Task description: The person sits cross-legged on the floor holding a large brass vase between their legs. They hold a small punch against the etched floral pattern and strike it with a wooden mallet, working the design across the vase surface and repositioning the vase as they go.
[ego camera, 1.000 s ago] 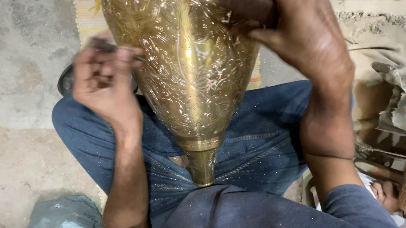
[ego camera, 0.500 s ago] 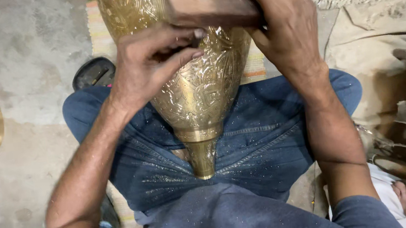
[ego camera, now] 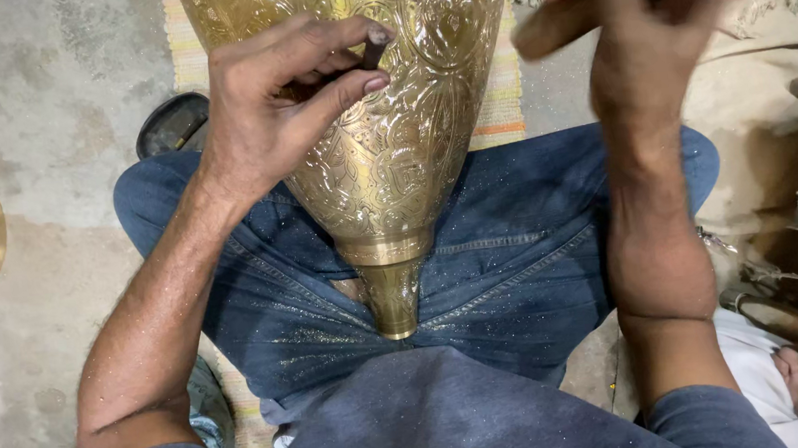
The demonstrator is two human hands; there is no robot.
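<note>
The right hand had lifted its gripped wooden mallet off the engraved brass vase; the left hand still pinched a dark chisel against it, between blows.

Your right hand has lifted the wooden mallet off the brass vase — it's now raised and blurred — while your left hand has slid lower
</note>
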